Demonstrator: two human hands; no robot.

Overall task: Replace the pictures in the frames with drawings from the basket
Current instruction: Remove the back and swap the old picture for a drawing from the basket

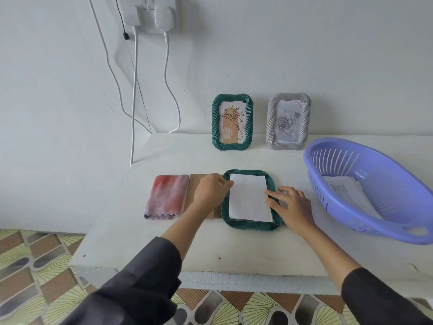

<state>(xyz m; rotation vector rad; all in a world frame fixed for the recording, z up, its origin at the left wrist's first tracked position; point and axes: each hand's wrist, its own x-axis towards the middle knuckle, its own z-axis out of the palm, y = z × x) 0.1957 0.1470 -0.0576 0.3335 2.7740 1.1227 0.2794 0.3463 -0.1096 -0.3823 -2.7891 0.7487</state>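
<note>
A dark green frame [250, 225] lies face down in the middle of the white table, with a white sheet of paper [248, 198] lying in its back opening. My left hand [209, 191] rests at the frame's left edge and its fingertips pinch the sheet's upper left corner. My right hand [293, 206] rests at the frame's right edge with the thumb pressing on the sheet's right side. A second green frame [232, 121] with a flower drawing and a grey frame [288, 120] with a rose picture stand against the wall. The purple basket [365, 184] at the right holds paper sheets [349, 191].
A brown cardboard backing [194, 184] lies under my left hand, next to a folded pink cloth [167, 195]. White cables [134, 95] hang from a wall socket [150, 15] down to the table's back left. The table's front edge [234, 277] is near me, above a patterned floor.
</note>
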